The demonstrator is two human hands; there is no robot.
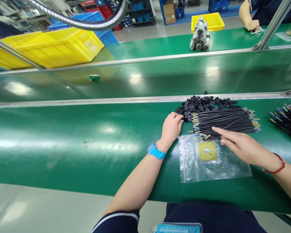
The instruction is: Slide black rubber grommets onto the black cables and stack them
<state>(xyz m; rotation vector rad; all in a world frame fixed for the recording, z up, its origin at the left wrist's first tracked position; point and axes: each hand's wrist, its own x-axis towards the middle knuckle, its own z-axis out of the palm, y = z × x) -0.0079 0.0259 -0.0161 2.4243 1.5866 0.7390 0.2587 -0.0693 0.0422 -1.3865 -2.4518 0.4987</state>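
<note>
Pieces of holed black plastic (pixel 201 104) are lying loose at the left hand (pixel 171 128), whose hold cannot be told, while thin black cables (pixel 225 119) with blue-and-yellow ends are resting below the spread, seemingly empty right hand (pixel 242 146), none visibly joined to a piece.

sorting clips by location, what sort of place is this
Probably a factory assembly area: a long green bench holds a pile of small black parts and a stack of black cables, with yellow bins beyond.
</note>
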